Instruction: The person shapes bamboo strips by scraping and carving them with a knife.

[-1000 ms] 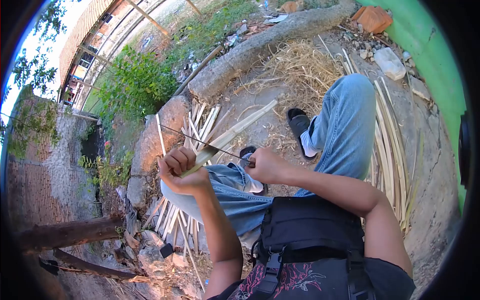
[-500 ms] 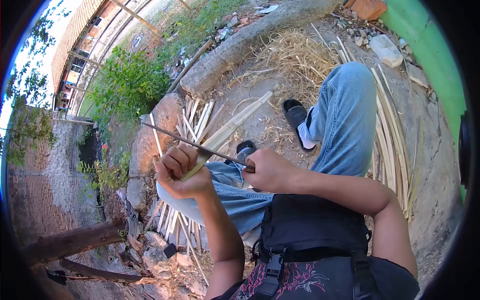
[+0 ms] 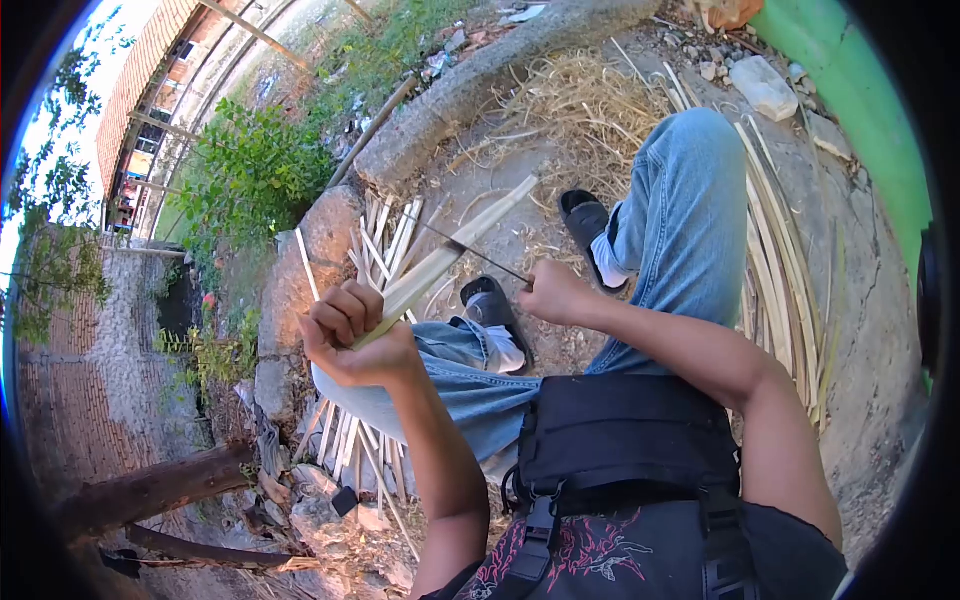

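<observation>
My left hand (image 3: 352, 335) is wrapped round the lower end of a pale bamboo strip (image 3: 425, 280), which slants up and away to the right over my lap. In my right hand (image 3: 562, 294) is the handle of a long, thin dark-bladed knife (image 3: 500, 266). The blade lies across the strip around its middle, and its tip sticks out past the far edge. The knife's handle is mostly hidden by my fingers.
Split strips (image 3: 350, 440) lie beneath my bent leg, and longer ones (image 3: 785, 270) lie to the right. Curly shavings (image 3: 600, 105) are heaped ahead. A low concrete kerb (image 3: 440, 125), a green wall (image 3: 850, 90) and a log (image 3: 160, 485) stand around me.
My right hand has moved forward and right with the knife, and the blade has gone from near my left hand to farther up the strip. My left hand has stayed nearly in place.
</observation>
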{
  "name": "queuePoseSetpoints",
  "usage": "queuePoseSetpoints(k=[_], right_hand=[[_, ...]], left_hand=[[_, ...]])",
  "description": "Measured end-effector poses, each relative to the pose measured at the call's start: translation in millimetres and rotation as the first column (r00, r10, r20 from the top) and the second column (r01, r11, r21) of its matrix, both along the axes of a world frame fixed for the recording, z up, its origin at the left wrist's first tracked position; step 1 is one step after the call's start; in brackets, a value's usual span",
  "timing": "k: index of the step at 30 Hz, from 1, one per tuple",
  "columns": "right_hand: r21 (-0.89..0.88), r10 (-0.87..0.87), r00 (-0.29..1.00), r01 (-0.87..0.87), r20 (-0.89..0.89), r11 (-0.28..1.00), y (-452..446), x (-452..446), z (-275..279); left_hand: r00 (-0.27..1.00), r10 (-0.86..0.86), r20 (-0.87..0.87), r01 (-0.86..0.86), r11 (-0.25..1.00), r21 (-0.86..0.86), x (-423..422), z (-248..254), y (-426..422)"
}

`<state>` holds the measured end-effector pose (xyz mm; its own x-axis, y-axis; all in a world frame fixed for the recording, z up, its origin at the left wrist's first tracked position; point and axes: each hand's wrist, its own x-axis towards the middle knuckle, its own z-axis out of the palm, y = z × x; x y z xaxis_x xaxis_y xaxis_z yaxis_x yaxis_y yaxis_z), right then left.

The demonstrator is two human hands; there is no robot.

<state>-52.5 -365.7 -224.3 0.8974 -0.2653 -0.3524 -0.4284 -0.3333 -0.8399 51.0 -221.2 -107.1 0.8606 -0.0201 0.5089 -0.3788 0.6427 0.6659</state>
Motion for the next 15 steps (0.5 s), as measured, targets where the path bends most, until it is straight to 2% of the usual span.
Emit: queuePoseSetpoints(k=[2,6,8,10,11,14,15], right_hand=[[-0.065,0.017,1.000,-0.017,0.005,0.998,-2,1,2],[-0.007,0.036,0.974,-0.036,0.222,0.999,15,-6,37],[0.028,-0.006,0.994,0.003,0.105,1.000,10,-1,-6],[-0.015,0.000,0.999,0.000,-0.045,1.000,-10,6,0],[-0.079,0.005,1.000,-0.007,-0.025,0.997,-6,6,1],[-0.084,0.114,0.982,-0.103,0.153,0.991,6,2,42],[-0.006,0.078,0.983,-0.079,0.167,0.997,5,-1,44]], left_hand=[[1.000,-0.016,0.004,0.016,1.000,0.000,6,-3,7],[0.997,-0.075,-0.022,0.074,0.997,-0.023,-5,3,-7],[0.999,-0.035,-0.007,0.035,0.998,0.043,-7,4,-7],[1.000,-0.012,0.005,0.012,1.000,0.028,2,2,-1],[1.000,0.003,-0.001,-0.003,1.000,0.027,7,0,0],[0.996,-0.080,-0.029,0.079,0.997,-0.015,0,3,-7],[0.999,-0.048,-0.024,0.048,0.999,0.013,-3,7,-12]])
